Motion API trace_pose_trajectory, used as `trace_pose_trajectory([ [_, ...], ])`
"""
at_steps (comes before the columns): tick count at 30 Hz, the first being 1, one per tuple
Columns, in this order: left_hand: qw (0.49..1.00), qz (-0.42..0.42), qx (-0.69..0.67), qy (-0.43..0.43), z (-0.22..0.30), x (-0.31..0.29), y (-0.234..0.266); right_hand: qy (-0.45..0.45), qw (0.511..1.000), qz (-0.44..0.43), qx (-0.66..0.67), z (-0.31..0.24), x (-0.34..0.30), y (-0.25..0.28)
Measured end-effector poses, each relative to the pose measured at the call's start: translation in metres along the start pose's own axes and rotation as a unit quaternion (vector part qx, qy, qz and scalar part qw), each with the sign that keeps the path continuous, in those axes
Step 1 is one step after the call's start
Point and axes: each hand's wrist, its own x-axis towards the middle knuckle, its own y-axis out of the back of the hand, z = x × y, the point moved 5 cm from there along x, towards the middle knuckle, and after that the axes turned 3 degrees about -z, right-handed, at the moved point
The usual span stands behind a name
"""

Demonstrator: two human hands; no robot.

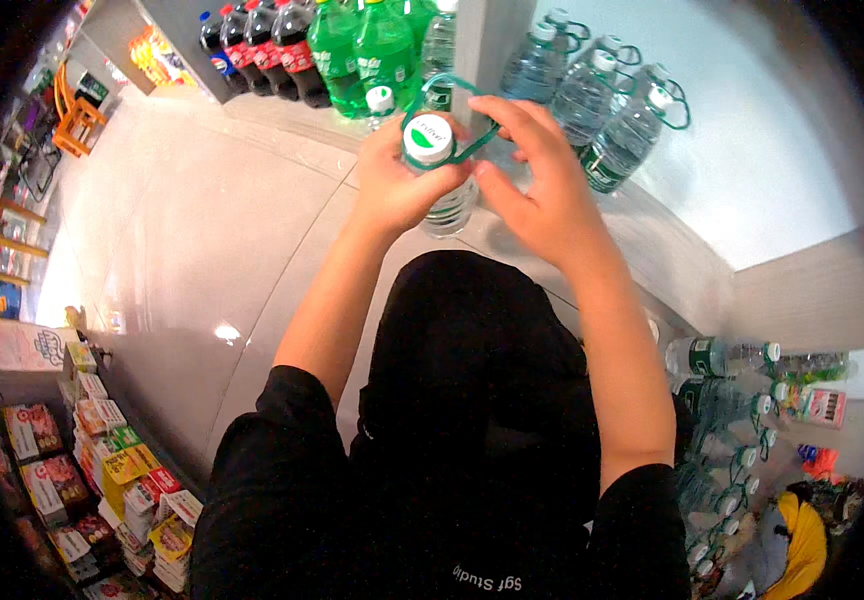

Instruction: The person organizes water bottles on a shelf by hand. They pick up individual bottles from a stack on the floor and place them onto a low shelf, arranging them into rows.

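A large clear water bottle [447,212] stands in front of my knees, with a white cap [427,137] marked in green. My left hand [392,180] is wrapped round its neck just below the cap. From the neck a green plastic carry loop [474,150] rises toward my right hand [542,180]. The right index fingertip lies at the loop's edge, and the thumb is spread apart from it near the bottle's shoulder. The other right fingers are curled and partly hidden, so a firm hold on the loop does not show.
Cola bottles [262,50] and green soda bottles [384,50] line the shelf ahead. More looped water bottles [622,135] stand right of a grey post [487,60]. Other bottles [722,440] crowd my right side. Stacked small boxes [137,480] sit lower left; a wooden chair [79,120] stands far left.
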Motion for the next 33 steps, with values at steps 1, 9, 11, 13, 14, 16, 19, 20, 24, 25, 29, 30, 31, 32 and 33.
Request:
trace_pose_trajectory([
  [1, 1.0, -0.023, -0.005, 0.017, 0.003, 0.003, -0.012, 0.025, 0.996, 0.019, -0.078, -0.003, -0.005, 0.014],
  [9, 0.983, -0.112, -0.141, 0.027, 0.023, 0.026, -0.135, 0.005, 0.97, 0.11, -0.216, -0.001, -0.067, 0.117],
  [11, 0.982, -0.131, -0.13, 0.025, 0.024, 0.027, -0.166, -0.005, 0.962, 0.129, -0.239, 0.008, -0.084, 0.139],
  [13, 0.982, -0.137, -0.13, 0.011, 0.024, 0.028, -0.197, -0.027, 0.959, 0.139, -0.245, 0.015, -0.098, 0.159],
  [14, 0.98, -0.146, -0.132, 0.013, 0.024, 0.03, -0.209, -0.039, 0.958, 0.142, -0.247, 0.02, -0.104, 0.168],
  [16, 0.979, -0.187, -0.085, 0.008, 0.028, 0.034, -0.235, -0.043, 0.953, 0.164, -0.25, 0.031, -0.113, 0.187],
  [19, 0.975, -0.183, -0.123, 0.018, 0.021, 0.04, -0.271, -0.043, 0.949, 0.2, -0.24, 0.05, -0.123, 0.209],
  [20, 0.976, -0.172, -0.131, 0.011, 0.019, 0.043, -0.28, -0.043, 0.948, 0.217, -0.227, 0.056, -0.126, 0.215],
  [24, 0.971, -0.191, -0.138, 0.03, 0.007, 0.05, -0.312, -0.103, 0.952, 0.255, -0.138, 0.094, -0.139, 0.23],
  [25, 0.975, -0.185, -0.125, 0.01, 0.006, 0.051, -0.317, -0.127, 0.951, 0.247, -0.136, 0.101, -0.14, 0.233],
  [29, 0.977, -0.177, -0.116, 0.009, -0.009, 0.056, -0.331, -0.149, 0.95, 0.236, -0.137, 0.114, -0.137, 0.24],
  [30, 0.975, -0.177, -0.135, 0.017, -0.013, 0.058, -0.333, -0.15, 0.95, 0.237, -0.135, 0.116, -0.136, 0.241],
  [31, 0.976, -0.17, -0.134, 0.009, -0.016, 0.059, -0.335, -0.174, 0.951, 0.234, -0.106, 0.12, -0.136, 0.241],
  [32, 0.976, -0.171, -0.132, 0.01, -0.02, 0.059, -0.337, -0.197, 0.95, 0.23, -0.077, 0.125, -0.136, 0.24],
  [33, 0.976, -0.172, -0.131, 0.012, -0.022, 0.06, -0.338, -0.198, 0.95, 0.23, -0.074, 0.125, -0.135, 0.239],
])
